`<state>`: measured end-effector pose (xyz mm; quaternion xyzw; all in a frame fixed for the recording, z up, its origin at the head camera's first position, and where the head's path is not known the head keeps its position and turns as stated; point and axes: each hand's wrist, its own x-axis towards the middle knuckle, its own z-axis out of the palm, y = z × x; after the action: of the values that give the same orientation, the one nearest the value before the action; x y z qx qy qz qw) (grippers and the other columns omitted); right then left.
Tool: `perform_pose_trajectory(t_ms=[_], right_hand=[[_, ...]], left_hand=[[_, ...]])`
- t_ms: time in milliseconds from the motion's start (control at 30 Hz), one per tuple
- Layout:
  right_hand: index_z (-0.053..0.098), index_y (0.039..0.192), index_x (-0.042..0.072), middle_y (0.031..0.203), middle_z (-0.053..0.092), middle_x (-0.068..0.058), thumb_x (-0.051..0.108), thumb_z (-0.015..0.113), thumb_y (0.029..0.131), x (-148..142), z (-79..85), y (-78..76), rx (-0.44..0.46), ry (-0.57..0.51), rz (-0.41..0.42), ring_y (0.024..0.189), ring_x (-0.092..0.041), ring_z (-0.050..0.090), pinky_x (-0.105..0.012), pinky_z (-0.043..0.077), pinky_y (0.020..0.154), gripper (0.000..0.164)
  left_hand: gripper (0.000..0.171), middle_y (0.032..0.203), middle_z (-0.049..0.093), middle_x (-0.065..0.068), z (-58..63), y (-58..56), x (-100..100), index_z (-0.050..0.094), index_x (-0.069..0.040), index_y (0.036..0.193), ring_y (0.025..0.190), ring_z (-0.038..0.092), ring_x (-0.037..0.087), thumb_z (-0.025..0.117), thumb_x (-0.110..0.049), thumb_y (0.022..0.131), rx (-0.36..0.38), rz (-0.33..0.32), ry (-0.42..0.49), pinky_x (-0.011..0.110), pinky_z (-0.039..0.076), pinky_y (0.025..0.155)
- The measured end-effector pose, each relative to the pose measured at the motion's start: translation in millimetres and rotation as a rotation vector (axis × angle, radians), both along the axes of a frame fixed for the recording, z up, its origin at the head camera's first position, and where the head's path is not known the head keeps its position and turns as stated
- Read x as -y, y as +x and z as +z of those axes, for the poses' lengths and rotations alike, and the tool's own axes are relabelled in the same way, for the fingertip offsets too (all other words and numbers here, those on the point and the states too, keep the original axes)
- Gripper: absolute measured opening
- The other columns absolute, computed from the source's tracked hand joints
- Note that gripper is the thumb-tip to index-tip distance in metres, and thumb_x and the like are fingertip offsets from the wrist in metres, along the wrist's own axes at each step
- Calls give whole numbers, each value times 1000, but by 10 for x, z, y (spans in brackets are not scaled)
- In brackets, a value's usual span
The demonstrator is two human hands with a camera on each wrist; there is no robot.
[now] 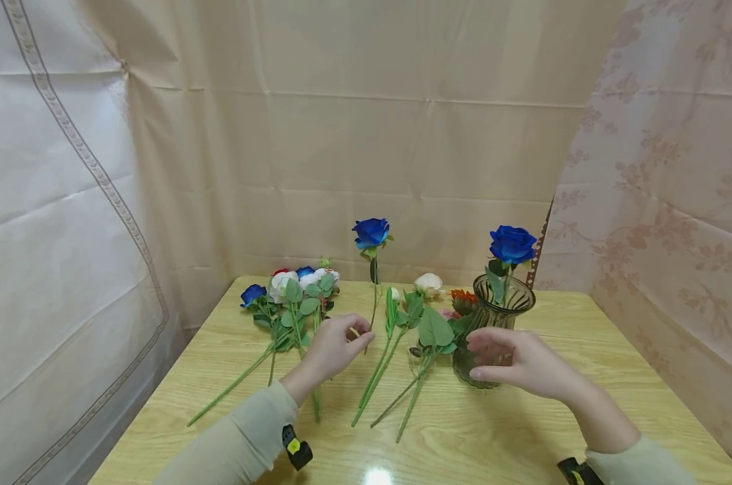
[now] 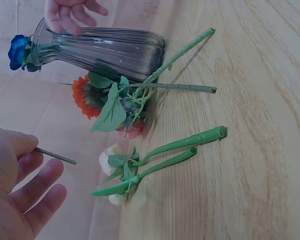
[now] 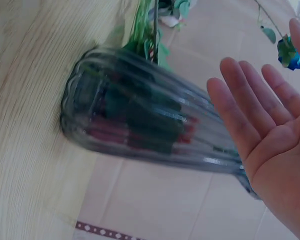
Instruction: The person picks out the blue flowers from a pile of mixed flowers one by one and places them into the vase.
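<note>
Head view: left hand (image 1: 328,347), fingers (image 1: 361,342) clamped low on thin-stemmed, upright blue artificial rose (image 1: 371,233); right hand (image 1: 526,360), fingers apart, just beside ribbed smoky-glass vase (image 1: 498,318).

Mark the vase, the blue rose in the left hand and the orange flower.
Vase (image 2: 104,49), left wrist view, on its ribbed body.
Held blue rose (image 1: 371,233), head view, on its bloom.
Orange flower (image 2: 81,98), left wrist view, on its petals.

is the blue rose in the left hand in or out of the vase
Out: the left hand pinches this rose by its stem, apart from the vase, which holds a different blue rose.
</note>
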<state>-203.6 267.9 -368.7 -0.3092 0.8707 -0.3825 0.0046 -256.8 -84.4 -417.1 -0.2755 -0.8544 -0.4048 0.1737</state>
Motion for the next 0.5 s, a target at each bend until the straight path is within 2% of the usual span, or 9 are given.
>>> perform_pose_trajectory(t_ms=[200, 333, 500], right_hand=[[52, 130, 21, 123, 57, 0, 26, 73, 84, 165, 53, 2, 68, -130, 44, 104, -21, 61, -33, 54, 73, 51], [49, 133, 21, 131, 52, 1, 22, 72, 85, 270, 76, -49, 36, -182, 68, 109, -23, 59, -36, 53, 79, 53], [49, 133, 18, 130, 54, -2, 17, 72, 85, 406, 100, -119, -13, -251, 49, 106, -25, 61, -35, 53, 77, 53]], left_hand=[[9, 82, 61, -16, 8, 2, 6, 67, -20, 92, 68, 58, 1, 65, -29, 91, 1, -3, -3, 23, 49, 61], [6, 82, 61, -16, 7, -2, 10, 67, -21, 92, 68, 58, 1, 66, -27, 90, -3, -9, -4, 23, 49, 61], [8, 80, 61, -15, 11, -4, 5, 67, -19, 91, 66, 58, 1, 65, -27, 91, 8, -34, 3, 23, 50, 58]])
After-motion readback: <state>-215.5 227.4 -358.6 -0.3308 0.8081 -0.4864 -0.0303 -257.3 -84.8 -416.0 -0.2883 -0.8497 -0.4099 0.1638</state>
